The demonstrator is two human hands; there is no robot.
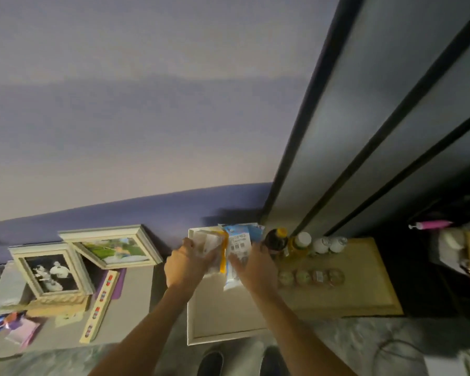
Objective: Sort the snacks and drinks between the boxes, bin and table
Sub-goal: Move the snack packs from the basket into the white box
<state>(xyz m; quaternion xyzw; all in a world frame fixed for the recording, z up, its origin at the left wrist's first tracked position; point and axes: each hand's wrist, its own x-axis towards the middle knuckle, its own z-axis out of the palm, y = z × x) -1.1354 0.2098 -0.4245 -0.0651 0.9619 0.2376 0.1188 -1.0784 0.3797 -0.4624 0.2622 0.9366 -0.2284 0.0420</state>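
Observation:
A shallow white box (201,321) lies on the floor against the wall. At its far end my left hand (186,260) grips a clear snack packet with an orange edge (213,248). Beside it my right hand (255,263) holds a blue-and-white snack packet (238,246). Both packets stand over the box's far end, side by side. To the right, on a low wooden table (364,294), a dark bottle with a yellow cap (276,241), a yellow drink bottle (300,245) and two small white-capped bottles (329,244) stand in a row. Several round snack cups (311,276) sit in front of them.
Two framed pictures (49,270) lean on the wall at the left, on a grey surface with a long striped strip (101,305) and small packets (14,325). Dark sliding door frames (337,131) rise at the right. My feet (209,362) are below the box.

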